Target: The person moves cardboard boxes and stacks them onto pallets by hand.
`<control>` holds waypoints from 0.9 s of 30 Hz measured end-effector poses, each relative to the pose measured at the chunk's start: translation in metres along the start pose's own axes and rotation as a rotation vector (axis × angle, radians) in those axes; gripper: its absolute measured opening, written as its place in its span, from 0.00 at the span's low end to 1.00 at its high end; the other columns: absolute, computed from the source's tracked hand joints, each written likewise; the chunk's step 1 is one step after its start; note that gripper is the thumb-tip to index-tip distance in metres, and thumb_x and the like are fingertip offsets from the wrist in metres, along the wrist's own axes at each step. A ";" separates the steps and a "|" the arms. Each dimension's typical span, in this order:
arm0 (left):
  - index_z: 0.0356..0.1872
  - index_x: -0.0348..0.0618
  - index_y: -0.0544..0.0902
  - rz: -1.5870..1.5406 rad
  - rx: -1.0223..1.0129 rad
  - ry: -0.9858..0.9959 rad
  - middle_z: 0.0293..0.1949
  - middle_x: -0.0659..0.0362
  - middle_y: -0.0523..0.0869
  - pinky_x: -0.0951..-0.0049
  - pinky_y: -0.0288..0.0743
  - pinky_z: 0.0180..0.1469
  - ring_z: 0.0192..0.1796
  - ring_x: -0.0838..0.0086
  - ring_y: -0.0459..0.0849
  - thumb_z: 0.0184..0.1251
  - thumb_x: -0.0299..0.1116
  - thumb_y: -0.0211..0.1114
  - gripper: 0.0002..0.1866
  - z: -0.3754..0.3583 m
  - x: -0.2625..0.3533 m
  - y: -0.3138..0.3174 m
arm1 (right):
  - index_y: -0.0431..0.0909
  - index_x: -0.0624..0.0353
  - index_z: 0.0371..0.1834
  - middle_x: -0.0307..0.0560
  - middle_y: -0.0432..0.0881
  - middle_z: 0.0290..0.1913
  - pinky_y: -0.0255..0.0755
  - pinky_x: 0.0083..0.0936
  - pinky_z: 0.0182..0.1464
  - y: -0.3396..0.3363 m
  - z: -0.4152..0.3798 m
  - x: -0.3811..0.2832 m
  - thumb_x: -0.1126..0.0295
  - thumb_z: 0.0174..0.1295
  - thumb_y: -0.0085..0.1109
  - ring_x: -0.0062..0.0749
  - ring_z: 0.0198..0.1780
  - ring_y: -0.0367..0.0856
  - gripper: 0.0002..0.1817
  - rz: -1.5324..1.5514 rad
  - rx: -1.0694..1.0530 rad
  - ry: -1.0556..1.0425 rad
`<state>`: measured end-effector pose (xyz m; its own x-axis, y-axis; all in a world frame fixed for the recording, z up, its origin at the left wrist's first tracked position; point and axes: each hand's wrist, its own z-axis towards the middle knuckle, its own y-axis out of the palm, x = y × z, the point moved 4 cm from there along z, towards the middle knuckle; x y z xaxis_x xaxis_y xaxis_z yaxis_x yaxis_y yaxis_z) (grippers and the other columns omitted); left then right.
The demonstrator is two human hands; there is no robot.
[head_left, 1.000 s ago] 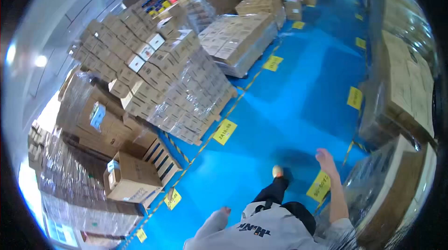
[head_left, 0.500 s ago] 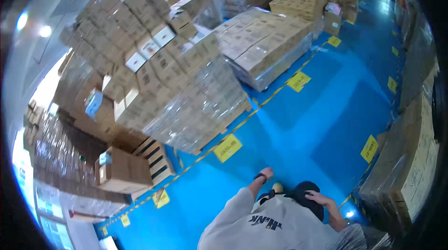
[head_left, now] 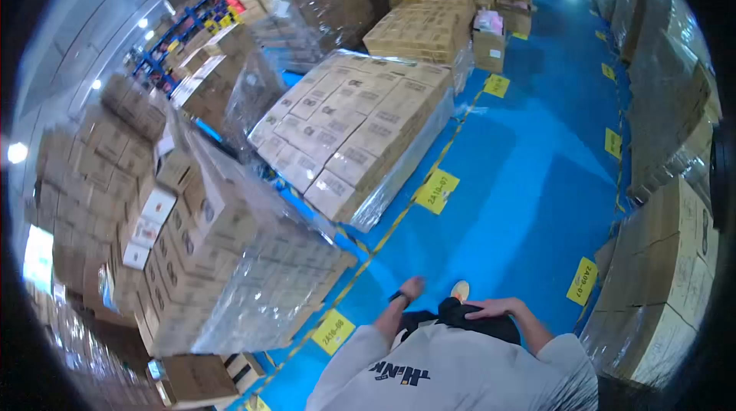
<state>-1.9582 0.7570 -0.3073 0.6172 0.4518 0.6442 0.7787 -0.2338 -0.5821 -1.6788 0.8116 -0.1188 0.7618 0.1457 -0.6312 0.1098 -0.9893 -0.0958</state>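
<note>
My left hand hangs low in front of my body, its fingers curled in, with a dark band on the wrist. Nothing shows in it. Fingers stretched, my right hand lies flat on the dark cloth over my leg. One light shoe shows between the hands on the blue floor. Neither hand touches a carton. Nearest to the left hand is the film-wrapped carton stack on a pallet; nearest to the right are the cartons at the right side.
A lower wrapped pallet load stands ahead on the left, with another carton load beyond it. Yellow floor labels lie along the striped tape line. The blue aisle runs away between the left loads and the wrapped goods on the right.
My view has swung to the right and moved forward along the aisle; the carton stacks have shifted left and down. The left hand stays curled, the right hand flat on my leg.
</note>
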 end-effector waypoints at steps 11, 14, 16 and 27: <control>0.50 0.43 0.80 0.032 -0.042 -0.792 0.51 0.47 0.81 0.59 0.75 0.53 0.52 0.55 0.81 0.68 0.36 0.50 0.16 0.095 -0.150 -0.144 | 0.60 0.55 0.69 0.50 0.66 0.67 0.57 0.34 0.67 -0.336 0.048 0.028 0.38 0.71 0.27 0.40 0.67 0.65 0.36 0.122 0.290 0.119; 0.50 0.42 0.79 0.050 -0.031 -0.624 0.51 0.46 0.81 0.60 0.74 0.53 0.52 0.55 0.81 0.69 0.37 0.50 0.16 0.253 -0.101 -0.205 | 0.65 0.56 0.63 0.49 0.73 0.58 0.62 0.34 0.63 -0.442 0.052 0.005 0.39 0.71 0.28 0.41 0.60 0.70 0.34 0.135 0.418 0.149; 0.50 0.41 0.79 0.098 -0.015 -0.421 0.51 0.45 0.81 0.60 0.74 0.53 0.52 0.55 0.81 0.69 0.37 0.50 0.16 0.375 -0.047 -0.248 | 0.68 0.56 0.59 0.49 0.76 0.52 0.64 0.33 0.60 -0.496 0.050 -0.004 0.40 0.72 0.30 0.41 0.56 0.73 0.32 0.138 0.474 0.197; 0.45 0.38 0.80 -0.549 0.305 0.685 0.39 0.49 0.84 0.65 0.74 0.47 0.45 0.64 0.82 0.69 0.37 0.56 0.13 0.921 0.479 -0.479 | 0.69 0.49 0.60 0.52 0.79 0.52 0.68 0.36 0.55 -0.713 0.063 0.071 0.42 0.71 0.34 0.47 0.54 0.76 0.28 0.450 0.690 0.386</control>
<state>-2.1395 1.8782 -0.1770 0.1777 -0.1978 0.9640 0.9782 0.1425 -0.1511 -1.7436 1.5272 -0.1439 0.8149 -0.3880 -0.4306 -0.5616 -0.7125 -0.4208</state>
